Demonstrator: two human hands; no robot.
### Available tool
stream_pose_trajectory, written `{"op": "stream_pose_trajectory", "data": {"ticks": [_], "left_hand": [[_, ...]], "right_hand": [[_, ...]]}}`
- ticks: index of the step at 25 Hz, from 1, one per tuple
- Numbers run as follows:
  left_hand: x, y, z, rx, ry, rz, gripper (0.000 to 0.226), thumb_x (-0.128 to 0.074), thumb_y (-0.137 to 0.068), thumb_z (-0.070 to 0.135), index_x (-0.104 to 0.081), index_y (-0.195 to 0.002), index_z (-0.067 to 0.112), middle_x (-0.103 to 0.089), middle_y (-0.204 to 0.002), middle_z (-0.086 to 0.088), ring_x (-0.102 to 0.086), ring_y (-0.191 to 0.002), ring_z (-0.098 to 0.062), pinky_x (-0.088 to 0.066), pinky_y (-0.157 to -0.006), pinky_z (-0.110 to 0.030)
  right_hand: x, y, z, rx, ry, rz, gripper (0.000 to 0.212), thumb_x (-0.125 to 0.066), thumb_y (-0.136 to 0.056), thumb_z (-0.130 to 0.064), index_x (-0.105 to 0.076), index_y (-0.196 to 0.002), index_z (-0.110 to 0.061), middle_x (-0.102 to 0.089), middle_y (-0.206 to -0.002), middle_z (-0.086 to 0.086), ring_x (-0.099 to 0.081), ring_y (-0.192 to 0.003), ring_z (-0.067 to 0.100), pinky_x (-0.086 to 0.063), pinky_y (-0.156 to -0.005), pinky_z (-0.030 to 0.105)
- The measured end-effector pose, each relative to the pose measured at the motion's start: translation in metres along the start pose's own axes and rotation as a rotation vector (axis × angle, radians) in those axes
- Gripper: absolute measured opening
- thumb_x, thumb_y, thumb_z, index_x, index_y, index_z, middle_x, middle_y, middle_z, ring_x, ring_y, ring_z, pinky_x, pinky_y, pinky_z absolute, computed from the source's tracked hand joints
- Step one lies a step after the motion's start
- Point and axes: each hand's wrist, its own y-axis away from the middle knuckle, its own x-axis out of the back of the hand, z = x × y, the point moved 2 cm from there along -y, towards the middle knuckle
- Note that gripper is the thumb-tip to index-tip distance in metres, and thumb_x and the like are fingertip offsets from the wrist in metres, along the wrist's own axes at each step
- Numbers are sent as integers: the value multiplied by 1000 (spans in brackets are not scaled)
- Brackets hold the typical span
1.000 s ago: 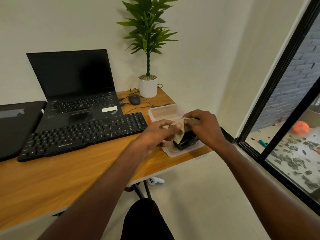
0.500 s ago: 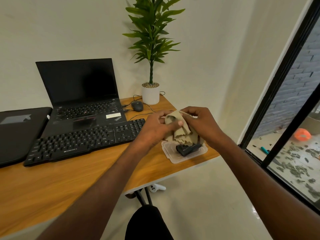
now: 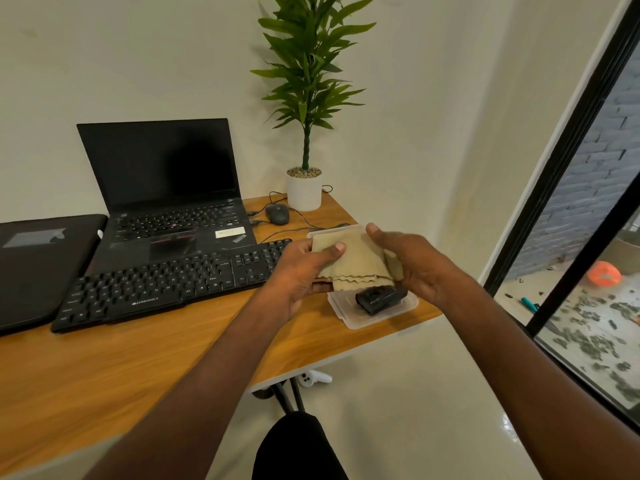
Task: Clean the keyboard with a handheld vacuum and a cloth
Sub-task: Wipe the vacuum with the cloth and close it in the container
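Note:
A beige cloth is spread between my two hands above the desk's right end. My left hand pinches its left side with the thumb on top. My right hand holds its right edge. Just below the cloth, a small black handheld vacuum lies in a clear plastic tray. The black keyboard lies to the left of my hands, in front of the laptop.
An open black laptop stands behind the keyboard, a black sleeve at far left. A mouse and a potted plant sit at the back. A second clear container lies behind the cloth. The desk edge runs close.
The cloth was lifted out of the tray, bunched between both hands, and is now opened out flat between them. The vacuum stays in the tray.

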Motion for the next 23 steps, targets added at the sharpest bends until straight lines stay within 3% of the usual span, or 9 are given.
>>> {"op": "stream_pose_trajectory", "data": {"ticks": [2,4,7,9,11,13,17,20,23], "left_hand": [[4,1,1,14,-2,2,24,-78,-96,16,-72,-119,12,-81,-106,-10,-79,-95,-24,-65,-63,-35],[6,2,2,51,-1,-51,32,-78,-93,3,-70,-122,10,-79,-113,-15,-79,-101,-30,-68,-69,-39],[8,1,0,81,82,-48,38,-70,-89,-18,-69,-115,10,-75,-114,-17,-76,-104,-36,-68,-75,-42],[7,0,-1,66,180,-24,36,-63,-88,-25,-71,-103,7,-72,-112,-17,-72,-109,-36,-67,-76,-39],[7,-6,-2,28,206,9,39,-57,-87,-29,-73,-90,6,-68,-117,-15,-67,-117,-38,-67,-78,-35],[7,-12,0,14,157,38,42,-56,-88,-30,-75,-86,8,-66,-120,-12,-67,-117,-37,-67,-80,-34],[10,-35,10,110,235,-1,40,-47,-91,-24,-74,-113,-5,-62,-129,-27,-65,-122,-40,-65,-86,-36],[13,-60,22,97,353,-38,35,-58,-94,-10,-63,-129,-14,-58,-136,-27,-61,-129,-39,-60,-100,-41],[10,-90,25,-56,-246,109,32,-62,-95,-9,-75,-121,1,-70,-122,-11,-66,-114,-26,-61,-91,-33]], "right_hand": [[3,0,12,-123,-5,-91,54,-85,-78,-22,-67,-125,-2,-76,-110,19,-75,-95,31,-60,-66,34],[6,-2,17,-122,-30,-75,52,-82,-78,-5,-65,-127,2,-75,-111,21,-76,-96,33,-61,-65,33],[10,-5,18,-16,-142,-43,47,-76,-79,12,-67,-123,0,-73,-115,23,-74,-101,37,-63,-70,37],[8,-7,17,94,-91,-3,36,-69,-81,19,-75,-106,-6,-71,-117,22,-71,-105,38,-62,-71,35],[7,-7,14,197,70,96,40,-59,-86,20,-78,-79,-14,-69,-118,19,-68,-107,34,-61,-71,31],[5,-10,10,230,158,132,44,-54,-89,19,-77,-71,-15,-67,-116,17,-68,-106,34,-62,-71,32],[9,-33,-4,123,56,132,21,-59,-90,10,-78,-93,1,-68,-116,21,-73,-99,34,-63,-73,31],[16,-64,-18,79,-9,111,22,-61,-86,-1,-77,-99,6,-70,-115,20,-67,-97,28,-63,-83,36],[19,-96,-25,223,421,229,27,-63,-81,7,-83,-88,-10,-77,-99,7,-69,-97,21,-61,-81,31]]}}
